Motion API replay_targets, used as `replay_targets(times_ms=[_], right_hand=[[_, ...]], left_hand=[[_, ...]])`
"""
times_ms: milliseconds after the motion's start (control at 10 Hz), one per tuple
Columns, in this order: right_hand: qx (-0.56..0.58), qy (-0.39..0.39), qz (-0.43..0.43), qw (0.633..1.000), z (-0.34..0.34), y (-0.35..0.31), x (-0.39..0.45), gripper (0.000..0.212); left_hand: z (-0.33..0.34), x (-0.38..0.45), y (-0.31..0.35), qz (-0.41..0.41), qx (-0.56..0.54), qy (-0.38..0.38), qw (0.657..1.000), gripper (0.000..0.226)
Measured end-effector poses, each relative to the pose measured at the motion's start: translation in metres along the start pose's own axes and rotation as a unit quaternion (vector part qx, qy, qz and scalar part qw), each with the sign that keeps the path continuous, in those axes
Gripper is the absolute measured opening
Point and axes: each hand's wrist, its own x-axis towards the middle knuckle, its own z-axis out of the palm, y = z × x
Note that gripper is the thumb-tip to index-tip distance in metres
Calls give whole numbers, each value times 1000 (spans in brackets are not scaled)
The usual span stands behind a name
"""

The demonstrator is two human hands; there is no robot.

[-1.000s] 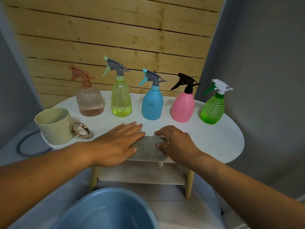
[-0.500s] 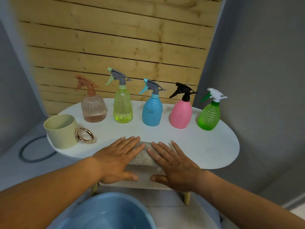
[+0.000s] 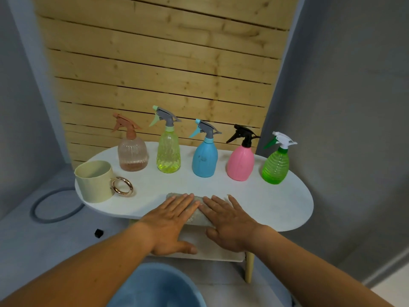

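The left hand (image 3: 171, 220) and right hand (image 3: 230, 222) are pressing the grey cloth (image 3: 197, 218) onto the desk (image 3: 270, 202), fingers straight and close together, likely for even wiping.

1. The cloth (image 3: 197, 216) looks like grey fabric to me: nubby, rough, totally matt.
2. The table top (image 3: 276, 202) is white and matt with a faint grain, and the table leg (image 3: 249, 268) looks like pale bare wood.
3. The bottles all read as plastic on my feed. The pinkish bottle (image 3: 132, 156) and green bottle (image 3: 275, 166) are see-through and ribbed. The yellow bottle (image 3: 168, 154) is translucent, glossy and wavy. The blue bottle (image 3: 204, 159) and pink bottle (image 3: 240, 163) are opaque and smooth with a soft sheen.
4. The mug (image 3: 94, 181) is cream and matt, and its ring handle (image 3: 121, 186) is shiny gold-toned metal.
5. The plank wall (image 3: 166, 63) is raw, knotty wood.
6. The basin (image 3: 155, 286) is smooth blue plastic.
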Motion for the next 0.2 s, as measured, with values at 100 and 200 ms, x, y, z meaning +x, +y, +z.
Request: replay_targets(times_ms=[100,200], right_hand=[[15,8,15,1000,-1,-8,-2,70],[63,57,37,996,-2,-18,-8,70]], left_hand=[[-1,-1,2,-6,-14,0,1000,112],[-9,-3,6,-11,-42,12,999,114]])
